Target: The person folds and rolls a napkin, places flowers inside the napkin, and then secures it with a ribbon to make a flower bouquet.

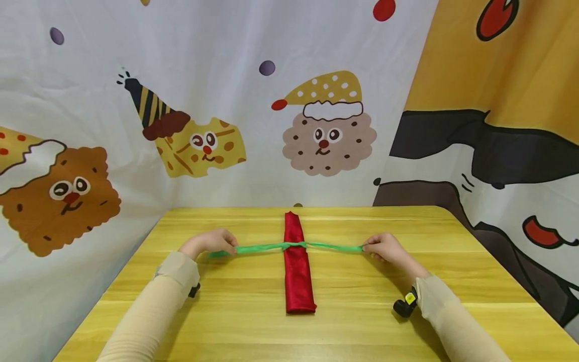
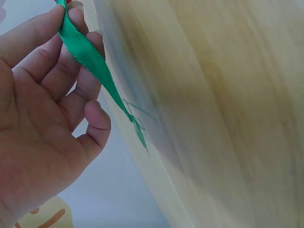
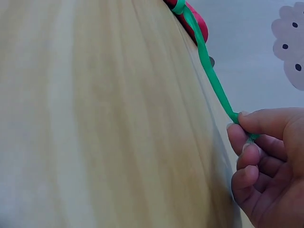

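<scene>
A long folded strip of shiny red cloth point(image 1: 298, 281) lies lengthwise at the middle of the table. Around its upper part runs a green ribbon point(image 1: 260, 248), crossed over itself on top of the cloth. My left hand point(image 1: 216, 241) pinches the ribbon's left side between thumb and fingers; past them a loose tail with a frayed end hangs down in the left wrist view. On the other side my right hand point(image 1: 384, 247) pinches the ribbon near its right end. Both stretches are drawn out nearly straight to the sides.
The wooden table point(image 1: 253, 332) has its far edge close to a white curtain point(image 1: 253, 186) printed with cartoon biscuits and cheese. A yellow and black printed curtain point(image 1: 520, 85) hangs at the right. Small black cameras sit at both wrists.
</scene>
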### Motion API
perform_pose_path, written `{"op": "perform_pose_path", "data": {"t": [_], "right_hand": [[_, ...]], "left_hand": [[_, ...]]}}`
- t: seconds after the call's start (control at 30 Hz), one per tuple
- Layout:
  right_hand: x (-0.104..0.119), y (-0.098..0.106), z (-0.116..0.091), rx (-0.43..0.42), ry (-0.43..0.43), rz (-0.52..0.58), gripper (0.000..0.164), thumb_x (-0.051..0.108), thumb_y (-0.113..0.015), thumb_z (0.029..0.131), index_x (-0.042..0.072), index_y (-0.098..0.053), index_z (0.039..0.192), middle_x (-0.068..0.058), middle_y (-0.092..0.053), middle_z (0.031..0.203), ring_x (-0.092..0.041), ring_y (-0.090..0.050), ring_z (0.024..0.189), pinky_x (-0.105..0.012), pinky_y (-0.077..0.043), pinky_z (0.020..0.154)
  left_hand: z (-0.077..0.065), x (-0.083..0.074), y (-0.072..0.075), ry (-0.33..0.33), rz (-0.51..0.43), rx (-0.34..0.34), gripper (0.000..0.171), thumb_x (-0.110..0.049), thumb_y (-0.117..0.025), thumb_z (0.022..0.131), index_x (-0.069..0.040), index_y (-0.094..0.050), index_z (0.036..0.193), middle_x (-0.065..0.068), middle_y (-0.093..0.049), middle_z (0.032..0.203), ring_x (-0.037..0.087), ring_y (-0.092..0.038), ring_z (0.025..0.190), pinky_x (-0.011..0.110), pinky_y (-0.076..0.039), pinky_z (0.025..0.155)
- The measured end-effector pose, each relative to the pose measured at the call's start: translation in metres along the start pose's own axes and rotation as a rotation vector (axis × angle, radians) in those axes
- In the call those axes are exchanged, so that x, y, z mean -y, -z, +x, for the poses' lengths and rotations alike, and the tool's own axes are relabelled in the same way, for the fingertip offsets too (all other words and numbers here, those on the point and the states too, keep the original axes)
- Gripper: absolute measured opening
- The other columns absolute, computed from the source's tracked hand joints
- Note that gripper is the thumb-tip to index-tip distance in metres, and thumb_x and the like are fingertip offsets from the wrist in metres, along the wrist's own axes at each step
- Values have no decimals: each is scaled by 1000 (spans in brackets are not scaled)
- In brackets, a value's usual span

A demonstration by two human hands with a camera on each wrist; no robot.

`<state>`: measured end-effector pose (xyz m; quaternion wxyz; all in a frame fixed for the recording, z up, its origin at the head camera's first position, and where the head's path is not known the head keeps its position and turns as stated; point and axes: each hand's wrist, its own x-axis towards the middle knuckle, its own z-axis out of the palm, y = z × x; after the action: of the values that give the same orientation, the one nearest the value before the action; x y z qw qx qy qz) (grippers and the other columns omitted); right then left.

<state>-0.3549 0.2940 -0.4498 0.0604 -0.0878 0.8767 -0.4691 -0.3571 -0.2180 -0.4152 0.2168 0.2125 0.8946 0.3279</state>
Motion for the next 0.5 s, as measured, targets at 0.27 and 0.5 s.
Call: {"op": "perform_pose_path", "data": {"t": [0.27, 0.5], "right_hand": [[-6, 6, -9, 3, -36, 37, 17, 8, -65, 90, -6, -70, 99, -6, -59, 65, -12, -44, 50, -24, -39, 44], [-12, 10, -8, -65, -72, 155, 26, 12, -67, 90, -9, -66, 104, -4, -55, 62, -10, -45, 50, -24, -41, 45]], "left_hand": [[-9, -2, 2, -25, 4, 1, 26, -10, -58, 95, -3, -53, 70, -3, -36, 59, 12, -27, 54, 30, -30, 58], [-14, 3, 5, -34, 2, -22, 26, -11, -59, 95, 0, -54, 72, -2, -40, 61, 12, -32, 56, 29, -33, 60]]}}
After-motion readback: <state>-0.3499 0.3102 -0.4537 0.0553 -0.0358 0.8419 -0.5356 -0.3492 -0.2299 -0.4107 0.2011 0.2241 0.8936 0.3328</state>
